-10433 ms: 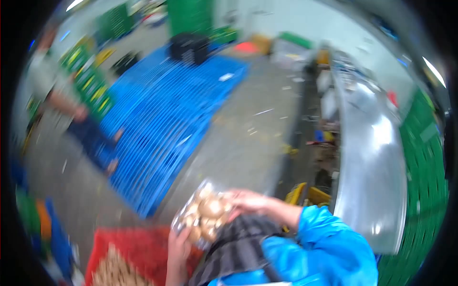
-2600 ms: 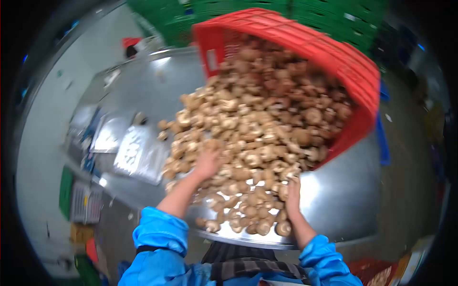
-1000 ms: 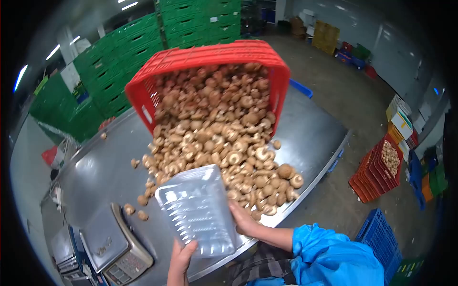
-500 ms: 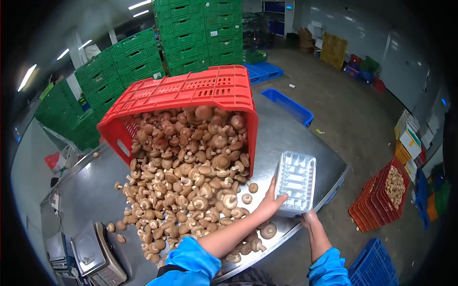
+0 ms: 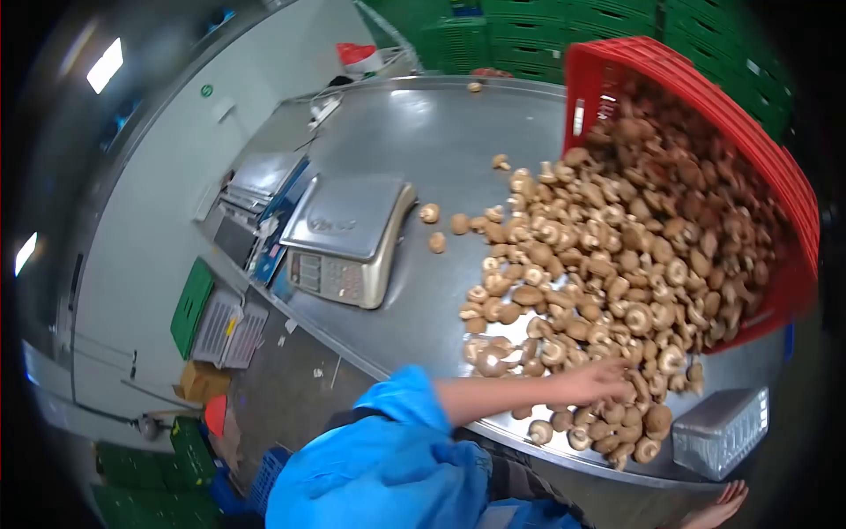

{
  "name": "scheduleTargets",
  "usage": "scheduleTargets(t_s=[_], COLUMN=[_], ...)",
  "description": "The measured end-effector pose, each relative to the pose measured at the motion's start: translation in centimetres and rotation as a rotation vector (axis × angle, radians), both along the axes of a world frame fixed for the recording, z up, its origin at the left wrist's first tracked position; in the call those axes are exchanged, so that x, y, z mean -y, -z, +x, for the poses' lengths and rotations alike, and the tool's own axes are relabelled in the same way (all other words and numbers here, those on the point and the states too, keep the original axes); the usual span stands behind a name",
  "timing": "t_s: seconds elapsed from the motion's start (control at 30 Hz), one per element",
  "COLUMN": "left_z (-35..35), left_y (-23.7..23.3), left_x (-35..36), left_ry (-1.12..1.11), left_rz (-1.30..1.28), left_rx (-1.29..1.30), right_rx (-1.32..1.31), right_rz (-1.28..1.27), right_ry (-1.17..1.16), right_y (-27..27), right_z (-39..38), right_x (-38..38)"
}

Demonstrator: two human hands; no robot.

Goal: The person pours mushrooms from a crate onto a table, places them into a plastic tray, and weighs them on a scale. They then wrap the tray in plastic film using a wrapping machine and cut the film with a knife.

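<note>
My left hand (image 5: 601, 381) reaches across the near edge of a heap of brown mushrooms (image 5: 573, 256). Its fingers are stretched out and touch mushrooms at the front of the heap; no firm grip shows. At the lower right, my right hand (image 5: 721, 509) is just off the table's edge with its fingers apart and nothing visible in them. Above it, at the table's corner, sits a clear plastic punnet (image 5: 721, 432), separate from both hands. The mushrooms spill out of a red crate (image 5: 797, 189) tipped on its side.
A digital scale (image 5: 348, 238) stands left of the heap on the steel table (image 5: 476, 123), with several stray mushrooms beside it. More scales (image 5: 264, 176) lie beyond. Green crates (image 5: 529, 40) are stacked behind. A grey crate (image 5: 238, 331) stands on the floor at left.
Both hands have let go of the punnet, now on the table corner. My left hand has moved onto the mushrooms, my right hand has opened nearby. The view has swung left.
</note>
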State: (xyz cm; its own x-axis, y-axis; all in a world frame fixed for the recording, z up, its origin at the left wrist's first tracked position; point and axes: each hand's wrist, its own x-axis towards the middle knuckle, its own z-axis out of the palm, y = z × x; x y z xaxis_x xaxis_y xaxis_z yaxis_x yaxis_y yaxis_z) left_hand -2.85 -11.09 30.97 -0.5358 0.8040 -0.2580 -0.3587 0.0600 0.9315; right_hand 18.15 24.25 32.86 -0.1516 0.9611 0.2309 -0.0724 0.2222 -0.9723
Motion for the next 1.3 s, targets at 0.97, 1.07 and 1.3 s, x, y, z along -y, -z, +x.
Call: scheduleTargets(t_s=[0.97, 1.07, 1.3], left_z=[-5.0, -3.3, -8.0], left_y=[10.1, 11.1, 12.2], left_x=[66.7, 64.1, 58.3], left_ry=[-1.432, -1.388, -1.097], left_rz=[-0.150, -0.033, -0.076], left_rx=[0.070, 0.057, -0.009], right_rx=[0.444, 0.466, 0.772], right_rz=[-0.690, -0.663, 0.027], right_ry=[-1.462, -1.344, -1.103], right_y=[8.2, 11.2, 9.6], right_z=[-25.3, -23.1, -23.2], right_x=[65.9, 62.2, 55.9])
